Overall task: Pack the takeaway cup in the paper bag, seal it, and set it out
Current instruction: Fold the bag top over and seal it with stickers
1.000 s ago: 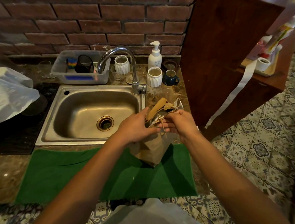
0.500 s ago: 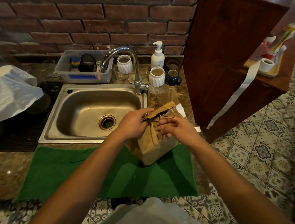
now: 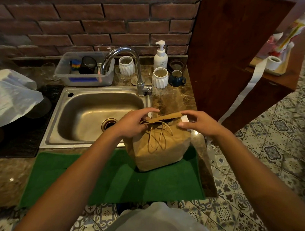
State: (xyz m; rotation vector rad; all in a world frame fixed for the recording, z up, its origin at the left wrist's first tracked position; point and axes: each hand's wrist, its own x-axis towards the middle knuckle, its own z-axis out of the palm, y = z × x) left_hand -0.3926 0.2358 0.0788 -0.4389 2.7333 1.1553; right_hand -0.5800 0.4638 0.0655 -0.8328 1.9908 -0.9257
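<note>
The paper bag (image 3: 158, 146) stands upright between both hands; left hand (image 3: 131, 124) and right hand (image 3: 201, 123) each pinch its folded top edge, which runs hand to hand.

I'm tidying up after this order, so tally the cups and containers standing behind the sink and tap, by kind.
White ribbed cups: 2
Dark blue mug: 1
Pump bottle: 1
Clear plastic tub: 1
Small clear glass: 1
Total: 6
</note>
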